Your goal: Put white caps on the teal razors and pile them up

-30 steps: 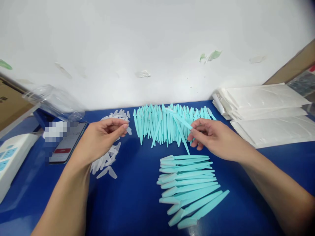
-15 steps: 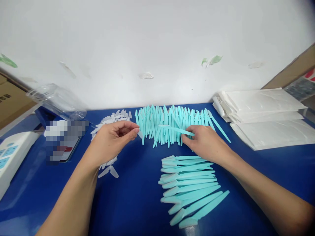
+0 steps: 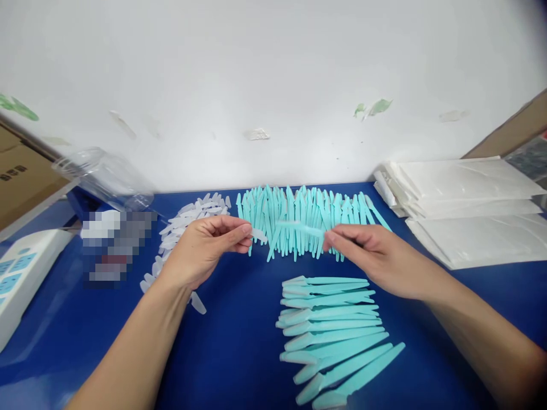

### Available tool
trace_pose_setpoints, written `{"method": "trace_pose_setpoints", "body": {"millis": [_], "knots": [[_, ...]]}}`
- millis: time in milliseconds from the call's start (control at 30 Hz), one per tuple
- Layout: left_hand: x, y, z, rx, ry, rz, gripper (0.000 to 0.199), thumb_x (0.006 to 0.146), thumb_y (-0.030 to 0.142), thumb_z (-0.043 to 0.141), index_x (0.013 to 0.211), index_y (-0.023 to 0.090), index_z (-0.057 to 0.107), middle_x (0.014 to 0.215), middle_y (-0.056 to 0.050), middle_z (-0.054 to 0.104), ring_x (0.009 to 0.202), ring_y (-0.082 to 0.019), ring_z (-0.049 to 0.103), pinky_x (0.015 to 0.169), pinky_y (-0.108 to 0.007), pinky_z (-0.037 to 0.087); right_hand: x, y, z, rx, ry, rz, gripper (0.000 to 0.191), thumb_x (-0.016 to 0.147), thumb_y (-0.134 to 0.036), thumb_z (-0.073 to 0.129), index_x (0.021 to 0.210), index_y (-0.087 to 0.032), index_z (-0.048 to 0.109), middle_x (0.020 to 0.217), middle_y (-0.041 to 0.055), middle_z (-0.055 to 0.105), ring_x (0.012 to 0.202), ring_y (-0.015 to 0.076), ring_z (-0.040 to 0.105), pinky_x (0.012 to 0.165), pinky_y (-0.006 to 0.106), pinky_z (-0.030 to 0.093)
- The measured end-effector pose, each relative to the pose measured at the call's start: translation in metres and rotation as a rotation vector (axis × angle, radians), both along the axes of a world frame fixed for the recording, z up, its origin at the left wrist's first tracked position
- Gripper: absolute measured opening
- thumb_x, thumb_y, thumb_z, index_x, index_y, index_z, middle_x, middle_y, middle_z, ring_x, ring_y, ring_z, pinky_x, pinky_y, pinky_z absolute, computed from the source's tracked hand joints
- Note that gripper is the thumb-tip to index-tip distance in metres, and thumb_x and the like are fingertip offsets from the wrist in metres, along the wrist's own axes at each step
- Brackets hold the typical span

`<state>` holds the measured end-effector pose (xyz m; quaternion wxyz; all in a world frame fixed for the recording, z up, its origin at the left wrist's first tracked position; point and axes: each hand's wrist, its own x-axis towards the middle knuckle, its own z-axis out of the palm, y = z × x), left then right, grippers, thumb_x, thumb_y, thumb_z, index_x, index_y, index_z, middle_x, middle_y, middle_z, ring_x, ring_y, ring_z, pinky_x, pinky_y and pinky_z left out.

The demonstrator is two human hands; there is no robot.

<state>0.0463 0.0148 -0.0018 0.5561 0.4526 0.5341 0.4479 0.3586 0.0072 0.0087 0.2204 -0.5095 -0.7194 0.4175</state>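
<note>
My left hand [image 3: 222, 242] pinches a translucent white blade cap [image 3: 258, 235] between thumb and fingers. In my right hand [image 3: 363, 247] is a turquoise eyebrow razor [image 3: 308, 229], gripped at its handle end, with its head towards the cap. The two stand a little apart; the razor is slightly blurred. Behind them lies a dense row of turquoise razors [image 3: 294, 208]. Nearer to me is a stack of razors [image 3: 337, 332] lying sideways, their heads to the left. Loose caps [image 3: 194, 210] are heaped beside and behind my left hand, which hides part of the heap.
At the left are a clear plastic jar [image 3: 106, 179], a pixelated item [image 3: 117, 245], a white power strip [image 3: 28, 270] and a cardboard box [image 3: 21, 171]. White padded bags [image 3: 470, 182] are stacked at the right. A white wall [image 3: 273, 85] closes off the blue table [image 3: 222, 353] behind.
My left hand has moved slightly right, bringing the cap into clearer view. My right hand has shifted right and turned, still holding the razor. The view has tilted a little.
</note>
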Motion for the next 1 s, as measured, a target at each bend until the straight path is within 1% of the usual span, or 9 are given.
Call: {"method": "trace_pose_setpoints", "body": {"millis": [67, 100, 167, 233, 367, 567, 800, 900, 1000], "knots": [[0.004, -0.001, 0.0, -0.013, -0.027, -0.001, 0.026, 0.072, 0.037, 0.1, 0.081, 0.018, 0.084, 0.073, -0.002, 0.079, 0.064, -0.012, 0.073, 0.061, -0.019, 0.063, 0.005, -0.004, 0.003, -0.099, 0.018, 0.062, 0.047, 0.103, -0.064, 0.055, 0.086, -0.024, 0.071, 0.069, -0.0029, 0.049, 0.059, 0.0139, 0.037, 0.055, 0.03, 0.032], [0.006, -0.001, 0.001, -0.017, -0.028, 0.001, 0.026, 0.071, 0.037, 0.101, 0.08, 0.018, 0.084, 0.073, -0.002, 0.079, 0.064, -0.012, 0.072, 0.061, -0.019, 0.063, 0.006, -0.004, 0.004, -0.144, 0.019, 0.073, 0.045, 0.103, -0.063, 0.057, 0.085, -0.024, 0.071, 0.068, -0.0036, 0.046, 0.058, 0.0135, 0.033, 0.054, 0.03, 0.03], [0.009, -0.003, 0.002, -0.025, -0.028, 0.006, 0.027, 0.07, 0.036, 0.101, 0.077, 0.018, 0.084, 0.072, -0.002, 0.078, 0.063, -0.012, 0.073, 0.06, -0.018, 0.063, 0.009, -0.004, 0.004, -0.213, 0.016, 0.079, 0.043, 0.102, -0.061, 0.059, 0.082, -0.024, 0.07, 0.066, -0.005, 0.037, 0.058, 0.0134, 0.027, 0.053, 0.03, 0.026], [0.012, -0.004, 0.002, -0.03, -0.034, 0.005, 0.027, 0.069, 0.036, 0.102, 0.076, 0.018, 0.083, 0.071, -0.002, 0.078, 0.062, -0.011, 0.072, 0.059, -0.018, 0.063, 0.01, -0.003, 0.002, -0.248, 0.013, 0.077, 0.04, 0.102, -0.058, 0.061, 0.08, -0.024, 0.067, 0.068, -0.005, 0.034, 0.059, 0.0139, 0.027, 0.054, 0.031, 0.025], [0.012, -0.006, 0.002, -0.029, -0.033, 0.002, 0.027, 0.07, 0.036, 0.102, 0.075, 0.019, 0.083, 0.07, -0.002, 0.078, 0.062, -0.012, 0.073, 0.059, -0.019, 0.064, 0.012, -0.001, -0.001, -0.271, -0.004, 0.072, 0.039, 0.102, -0.057, 0.061, 0.08, -0.025, 0.065, 0.071, -0.0041, 0.036, 0.062, 0.0146, 0.028, 0.056, 0.031, 0.026], [0.012, -0.007, 0.001, -0.005, -0.032, 0.028, 0.027, 0.07, 0.036, 0.101, 0.076, 0.018, 0.082, 0.07, -0.001, 0.079, 0.063, -0.013, 0.074, 0.061, -0.02, 0.065, 0.012, -0.001, -0.002, -0.266, -0.016, 0.058, 0.04, 0.101, -0.059, 0.061, 0.08, -0.025, 0.066, 0.07, -0.0042, 0.033, 0.062, 0.0147, 0.027, 0.057, 0.032, 0.025], [0.027, -0.015, -0.008, 0.034, 0.014, -0.064, 0.017, 0.083, 0.033, 0.094, 0.084, 0.021, 0.083, 0.076, 0.0, 0.081, 0.068, -0.011, 0.076, 0.067, -0.018, 0.064, 0.009, -0.002, -0.005, -0.315, 0.001, 0.065, 0.041, 0.101, -0.059, 0.061, 0.08, -0.024, 0.063, 0.069, -0.0049, 0.031, 0.06, 0.0133, 0.025, 0.054, 0.031, 0.023], [0.031, -0.016, -0.01, 0.075, 0.061, -0.083, 0.013, 0.085, 0.032, 0.092, 0.091, 0.023, 0.085, 0.079, 0.001, 0.081, 0.071, -0.011, 0.076, 0.07, -0.017, 0.063, 0.008, -0.001, -0.006, -0.317, 0.005, 0.065, 0.04, 0.101, -0.059, 0.061, 0.082, -0.024, 0.063, 0.068, -0.0053, 0.03, 0.059, 0.0129, 0.025, 0.053, 0.031, 0.022], [0.033, -0.018, -0.009, 0.101, 0.114, -0.103, 0.012, 0.085, 0.031, 0.091, 0.095, 0.025, 0.087, 0.079, 0.001, 0.081, 0.072, -0.012, 0.076, 0.069, -0.017, 0.062, 0.008, -0.001, -0.007, -0.32, 0.003, 0.07, 0.039, 0.102, -0.058, 0.06, 0.082, -0.025, 0.064, 0.068, -0.0056, 0.028, 0.058, 0.0129, 0.023, 0.053, 0.031, 0.021]]}}
